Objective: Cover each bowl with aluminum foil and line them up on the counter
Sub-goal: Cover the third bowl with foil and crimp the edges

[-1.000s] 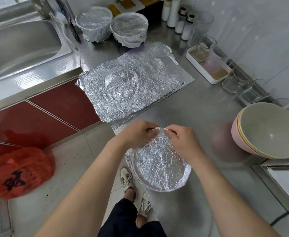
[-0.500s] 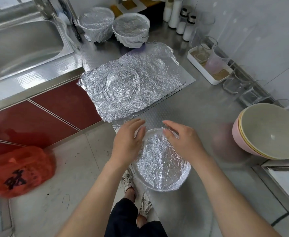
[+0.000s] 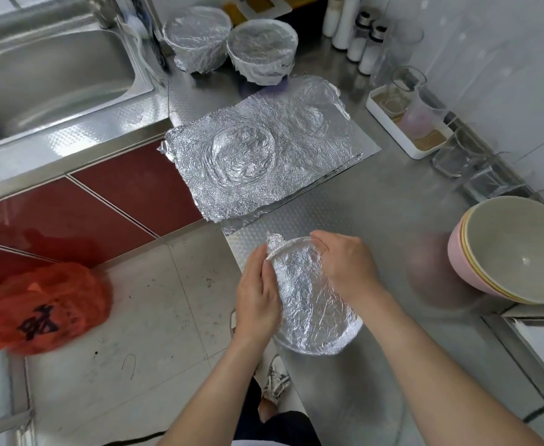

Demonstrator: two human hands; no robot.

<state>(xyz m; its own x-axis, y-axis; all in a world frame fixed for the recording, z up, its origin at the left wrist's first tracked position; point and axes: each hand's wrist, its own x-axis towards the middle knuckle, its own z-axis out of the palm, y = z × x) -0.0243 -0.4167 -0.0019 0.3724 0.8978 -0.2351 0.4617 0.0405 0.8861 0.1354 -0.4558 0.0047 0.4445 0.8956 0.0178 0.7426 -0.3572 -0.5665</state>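
Observation:
A foil-covered bowl (image 3: 312,304) sits at the near edge of the steel counter (image 3: 377,204). My left hand (image 3: 257,294) presses flat against its left side, fingers straight along the foil, where a crumpled flap sticks up at the far left rim. My right hand (image 3: 344,265) lies over the far right rim with fingers curled on the foil edge. Two more foil-covered bowls (image 3: 196,43) (image 3: 261,49) stand side by side at the back. Stacked uncovered bowls (image 3: 515,252) tilt at the right. A wrinkled foil sheet (image 3: 257,156) lies flat mid-counter.
A steel sink (image 3: 48,66) fills the upper left. Seasoning bottles (image 3: 360,37), a white tray with glasses (image 3: 406,123) and more glasses (image 3: 476,175) line the back right wall. An orange plastic bag (image 3: 35,307) hangs over the floor at left.
Both hands left the far rim, where they pinched the foil. The left slid down the bowl's left side; the right stayed on the far right rim. A foil flap now stands free.

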